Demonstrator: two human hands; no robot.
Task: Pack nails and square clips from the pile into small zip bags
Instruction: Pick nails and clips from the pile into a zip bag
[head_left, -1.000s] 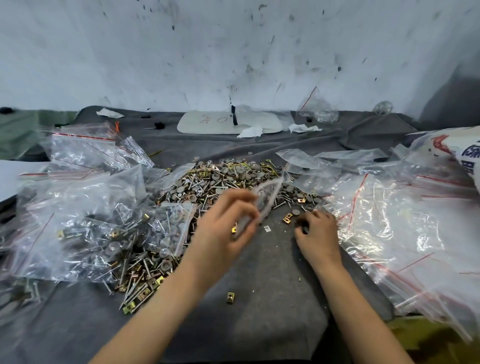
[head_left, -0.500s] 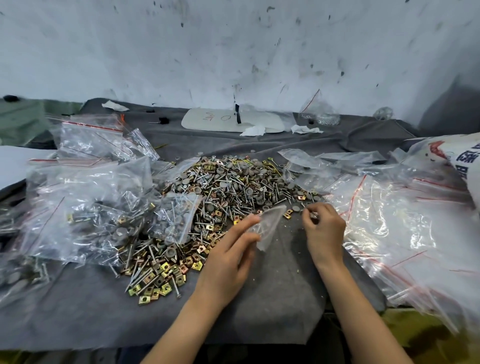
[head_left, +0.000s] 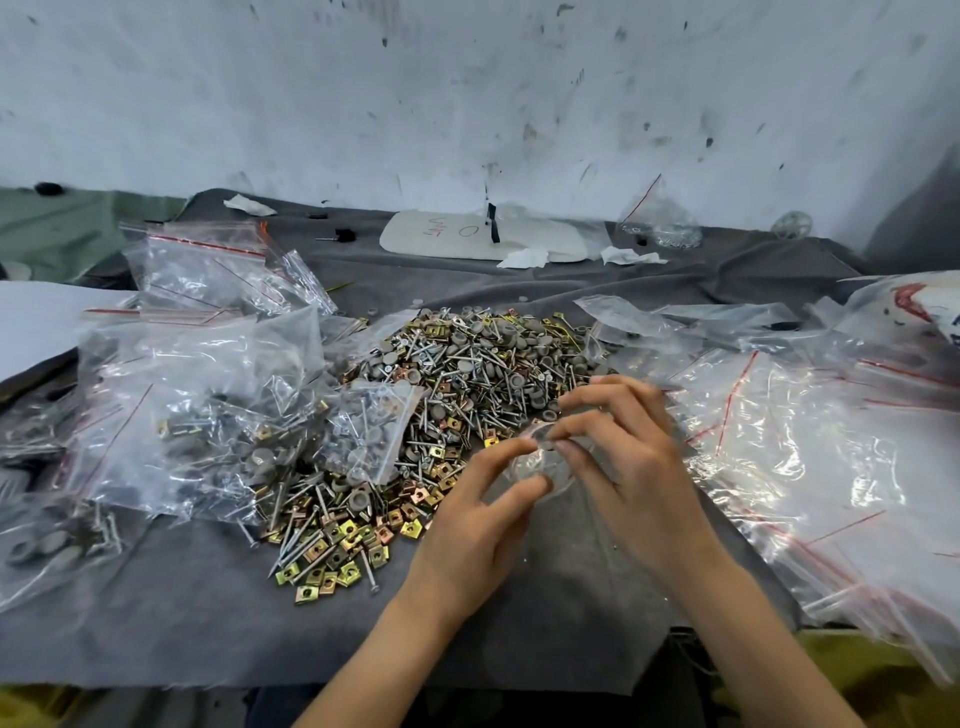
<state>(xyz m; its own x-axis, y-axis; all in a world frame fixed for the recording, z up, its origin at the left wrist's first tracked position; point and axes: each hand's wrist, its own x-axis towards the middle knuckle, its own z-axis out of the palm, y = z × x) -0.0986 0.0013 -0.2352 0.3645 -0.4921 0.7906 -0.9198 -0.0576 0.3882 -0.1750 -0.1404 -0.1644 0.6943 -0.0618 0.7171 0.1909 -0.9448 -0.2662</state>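
A big pile of nails, grey caps and brass square clips (head_left: 457, 395) covers the middle of the grey cloth. Just in front of its right edge, both hands meet over a small clear zip bag (head_left: 545, 465). My left hand (head_left: 483, 519) pinches the bag's left side between thumb and fingers. My right hand (head_left: 623, 457) holds the bag's top edge with its fingertips, fingers curled. The bag is crumpled and mostly hidden between the hands; its contents cannot be made out.
Filled zip bags (head_left: 208, 415) lie heaped at the left. A stack of empty red-striped zip bags (head_left: 810, 457) spreads over the right. A white board (head_left: 483, 239) and tissue scraps lie at the back by the wall. The cloth's front edge (head_left: 311, 680) runs near me.
My right hand moved from the pile's edge to the small bag and took hold of it. The left hand shifted right and nearer with the bag. The camera tilted.
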